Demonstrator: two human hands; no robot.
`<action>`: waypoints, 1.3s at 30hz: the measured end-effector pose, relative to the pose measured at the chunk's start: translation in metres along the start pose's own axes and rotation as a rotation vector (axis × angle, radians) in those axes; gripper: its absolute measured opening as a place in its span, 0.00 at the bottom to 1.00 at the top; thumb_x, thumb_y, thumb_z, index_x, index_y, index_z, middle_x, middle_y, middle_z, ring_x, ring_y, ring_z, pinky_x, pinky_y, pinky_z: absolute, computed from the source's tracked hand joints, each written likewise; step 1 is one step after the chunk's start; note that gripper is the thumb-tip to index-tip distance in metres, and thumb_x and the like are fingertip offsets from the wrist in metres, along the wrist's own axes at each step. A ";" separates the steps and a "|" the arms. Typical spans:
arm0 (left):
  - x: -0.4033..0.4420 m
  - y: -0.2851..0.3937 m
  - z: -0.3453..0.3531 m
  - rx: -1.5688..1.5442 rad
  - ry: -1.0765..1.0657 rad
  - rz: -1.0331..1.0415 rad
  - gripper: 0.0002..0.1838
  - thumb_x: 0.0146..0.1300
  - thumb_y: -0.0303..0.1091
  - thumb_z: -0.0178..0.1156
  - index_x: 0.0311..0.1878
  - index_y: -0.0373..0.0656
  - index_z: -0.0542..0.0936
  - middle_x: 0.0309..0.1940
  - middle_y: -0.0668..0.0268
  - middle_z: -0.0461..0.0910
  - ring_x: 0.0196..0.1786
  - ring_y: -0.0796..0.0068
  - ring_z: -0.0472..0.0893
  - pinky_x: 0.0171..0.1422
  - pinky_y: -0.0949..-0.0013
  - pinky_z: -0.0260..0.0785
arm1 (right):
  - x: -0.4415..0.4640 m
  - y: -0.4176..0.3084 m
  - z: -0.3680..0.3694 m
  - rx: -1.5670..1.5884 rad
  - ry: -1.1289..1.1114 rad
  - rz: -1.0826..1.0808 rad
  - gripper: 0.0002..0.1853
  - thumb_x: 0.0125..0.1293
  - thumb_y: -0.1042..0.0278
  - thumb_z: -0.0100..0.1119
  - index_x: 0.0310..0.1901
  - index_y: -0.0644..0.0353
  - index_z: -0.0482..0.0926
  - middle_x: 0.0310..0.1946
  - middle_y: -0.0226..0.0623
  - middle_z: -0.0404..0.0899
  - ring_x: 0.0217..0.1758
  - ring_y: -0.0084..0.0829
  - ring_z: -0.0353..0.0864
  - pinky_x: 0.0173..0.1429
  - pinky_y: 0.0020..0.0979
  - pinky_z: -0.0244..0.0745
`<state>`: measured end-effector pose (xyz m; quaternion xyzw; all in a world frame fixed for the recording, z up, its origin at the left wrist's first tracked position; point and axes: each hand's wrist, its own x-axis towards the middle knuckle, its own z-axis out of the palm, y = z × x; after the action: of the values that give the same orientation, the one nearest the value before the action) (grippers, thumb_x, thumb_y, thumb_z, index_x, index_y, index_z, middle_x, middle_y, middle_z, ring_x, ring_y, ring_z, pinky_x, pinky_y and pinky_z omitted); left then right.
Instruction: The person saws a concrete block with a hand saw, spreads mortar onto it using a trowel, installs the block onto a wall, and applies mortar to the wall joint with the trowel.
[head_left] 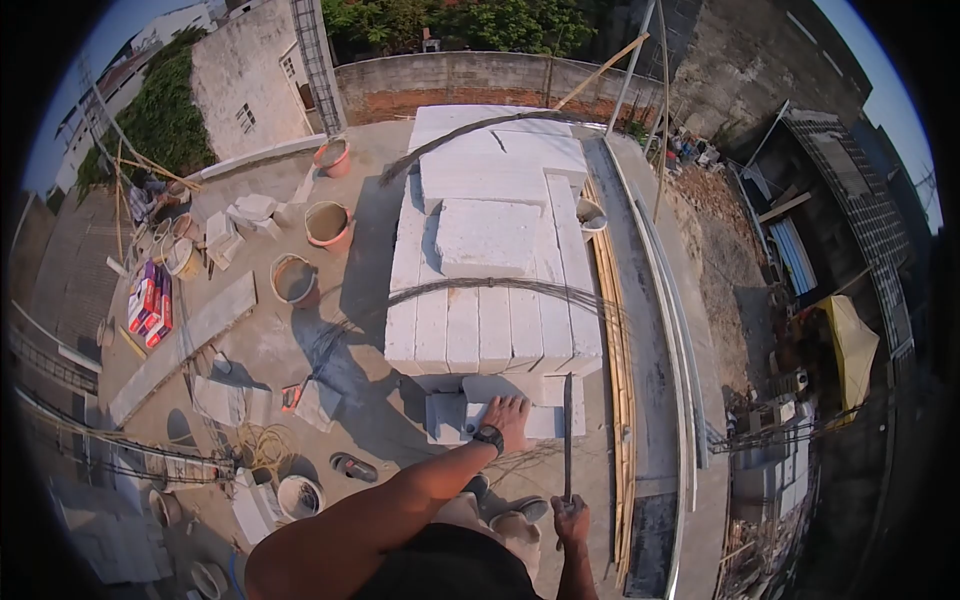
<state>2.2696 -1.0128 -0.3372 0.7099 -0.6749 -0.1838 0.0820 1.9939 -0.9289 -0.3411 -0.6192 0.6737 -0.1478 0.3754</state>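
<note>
My left hand (507, 422), with a dark watch on its wrist, rests on a white lightweight concrete block (547, 420) low in front of the stack. Its fingers lie flat and slightly apart on the block's top. My right hand (572, 522) is closed round the handle of a long, thin hand saw (568, 430). The blade appears nearly edge-on and points away from me beside the block's right part; its teeth cannot be made out. A smaller block piece (446, 412) lies left of my left hand. My feet are just below the block.
A large stack of white blocks (465, 320) stands ahead, with bent wire bundles (490, 283) across it. Bamboo poles (618, 400) run along the right. Buckets (328, 225), a plank (190, 340), a corded tool (352, 467) and tangled rope (265, 450) are on the left.
</note>
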 end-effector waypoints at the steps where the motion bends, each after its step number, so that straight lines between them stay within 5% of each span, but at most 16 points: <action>1: 0.001 0.000 -0.001 -0.018 -0.018 -0.006 0.47 0.47 0.60 0.69 0.64 0.36 0.69 0.63 0.50 0.71 0.67 0.53 0.69 0.72 0.48 0.55 | 0.001 0.003 0.002 0.001 0.000 0.000 0.19 0.59 0.55 0.69 0.35 0.66 0.83 0.24 0.47 0.83 0.29 0.41 0.84 0.37 0.39 0.77; 10: 0.002 -0.001 -0.006 -0.008 -0.073 -0.016 0.47 0.46 0.60 0.69 0.63 0.36 0.70 0.62 0.51 0.71 0.67 0.54 0.68 0.71 0.50 0.55 | -0.001 -0.006 0.001 0.049 -0.012 0.009 0.18 0.59 0.56 0.69 0.33 0.67 0.82 0.23 0.46 0.82 0.27 0.40 0.83 0.35 0.39 0.76; 18: 0.000 0.000 0.001 0.005 0.004 -0.009 0.46 0.45 0.58 0.71 0.63 0.37 0.69 0.60 0.53 0.72 0.64 0.56 0.71 0.69 0.51 0.57 | -0.002 -0.019 0.001 -0.126 0.079 -0.018 0.18 0.60 0.58 0.64 0.26 0.67 0.75 0.25 0.61 0.78 0.31 0.62 0.80 0.35 0.51 0.74; 29: 0.002 -0.001 0.000 0.012 0.017 -0.007 0.45 0.46 0.62 0.69 0.59 0.38 0.70 0.57 0.53 0.73 0.63 0.55 0.70 0.68 0.51 0.56 | -0.006 -0.027 0.013 -0.144 0.125 0.009 0.16 0.61 0.60 0.63 0.26 0.66 0.76 0.24 0.61 0.79 0.32 0.64 0.80 0.34 0.53 0.75; 39: 0.009 0.013 -0.005 0.157 -0.069 -0.094 0.55 0.48 0.68 0.67 0.72 0.40 0.64 0.67 0.53 0.68 0.72 0.54 0.65 0.79 0.42 0.42 | 0.008 -0.018 0.009 -0.199 0.053 -0.047 0.18 0.63 0.56 0.61 0.27 0.66 0.77 0.26 0.61 0.80 0.32 0.62 0.82 0.36 0.54 0.76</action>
<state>2.2596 -1.0228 -0.3296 0.7382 -0.6556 -0.1586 -0.0058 2.0139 -0.9371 -0.3378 -0.6648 0.6802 -0.1052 0.2904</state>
